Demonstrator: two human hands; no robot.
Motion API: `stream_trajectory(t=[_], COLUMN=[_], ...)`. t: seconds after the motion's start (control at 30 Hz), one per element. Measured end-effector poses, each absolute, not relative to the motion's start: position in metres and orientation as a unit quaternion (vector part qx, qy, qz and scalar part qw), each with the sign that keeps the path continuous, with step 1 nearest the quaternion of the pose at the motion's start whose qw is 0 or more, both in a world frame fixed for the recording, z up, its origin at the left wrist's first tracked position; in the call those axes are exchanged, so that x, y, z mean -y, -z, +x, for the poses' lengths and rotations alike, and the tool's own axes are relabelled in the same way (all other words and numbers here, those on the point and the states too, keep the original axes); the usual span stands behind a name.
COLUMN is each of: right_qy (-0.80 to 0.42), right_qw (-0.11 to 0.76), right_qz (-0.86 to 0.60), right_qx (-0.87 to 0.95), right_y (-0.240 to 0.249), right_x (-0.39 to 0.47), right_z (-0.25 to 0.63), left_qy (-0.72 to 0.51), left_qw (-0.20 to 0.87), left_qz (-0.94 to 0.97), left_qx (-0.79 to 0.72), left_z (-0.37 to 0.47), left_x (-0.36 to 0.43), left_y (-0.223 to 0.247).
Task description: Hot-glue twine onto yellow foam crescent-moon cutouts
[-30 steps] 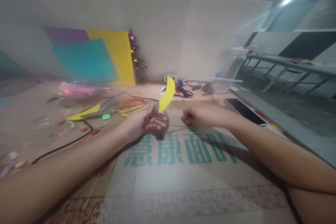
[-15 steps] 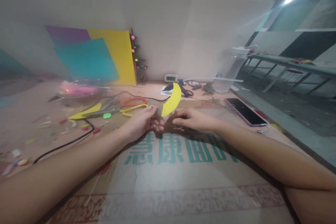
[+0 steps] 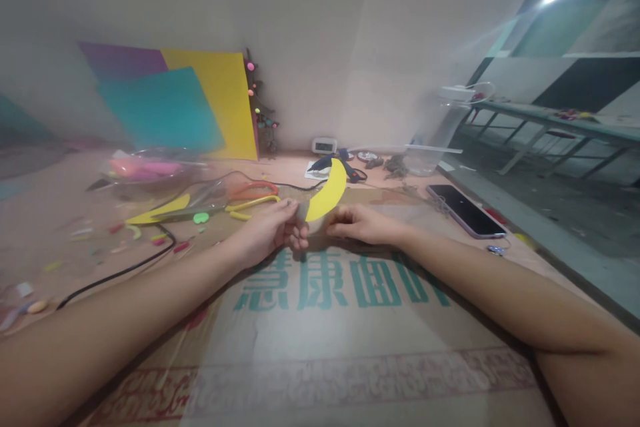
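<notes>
My left hand is closed, with thumb and fingers pinching the lower end of a yellow paper crescent. A small greyish patch shows beside the thumb at that end. The crescent stands up, its tip curving to the upper right. Close on its right, my right hand is curled with the fingertips drawn together; what they hold, if anything, is hidden. Both hands are above a cardboard sheet with green characters. Left of my left hand lie yellow-handled scissors and a pointed yellow paper piece.
Purple, teal and yellow sheets lean on the back wall. A plastic bag of pink material, a small clock, a clear jug and a phone surround the cardboard. A black cable and scraps lie left.
My right hand has moved slightly left, closer to the crescent's lower end. The left hand keeps its pinch. The whole view has shifted a little.
</notes>
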State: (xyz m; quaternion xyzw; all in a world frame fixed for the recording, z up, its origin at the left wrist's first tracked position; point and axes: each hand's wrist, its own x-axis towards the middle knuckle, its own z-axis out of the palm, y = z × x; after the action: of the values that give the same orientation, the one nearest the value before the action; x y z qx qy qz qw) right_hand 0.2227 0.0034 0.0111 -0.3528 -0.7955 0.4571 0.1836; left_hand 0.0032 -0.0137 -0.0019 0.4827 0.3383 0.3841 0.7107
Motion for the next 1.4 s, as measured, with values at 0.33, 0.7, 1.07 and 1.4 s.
stream_trajectory(t=[0.33,0.7,1.07,1.4], right_qy=[-0.614,-0.589,-0.577,-0.367], right_qw=[0.345,0.480,0.447,0.423], right_qz=[-0.325,-0.356,-0.338,-0.262], right_qx=[0.631,0.544,0.594,0.786], right_y=[0.003,0.007,-0.044,-0.119], right_x=[-0.022,-0.029,-0.032,0.030], right_z=[0.227,0.230,0.256,0.271], left_qy=[-0.411,-0.425,-0.434,-0.448], left_qw=[0.726,0.744,0.733,0.712], left_qz=[0.444,0.404,0.388,0.412], left_qx=[-0.327,-0.321,-0.352,-0.349], left_z=[0.004,0.000,0.004,0.002], left_x=[0.014,0.008,0.010,0.007], left_y=[0.000,0.006,0.001,0.010])
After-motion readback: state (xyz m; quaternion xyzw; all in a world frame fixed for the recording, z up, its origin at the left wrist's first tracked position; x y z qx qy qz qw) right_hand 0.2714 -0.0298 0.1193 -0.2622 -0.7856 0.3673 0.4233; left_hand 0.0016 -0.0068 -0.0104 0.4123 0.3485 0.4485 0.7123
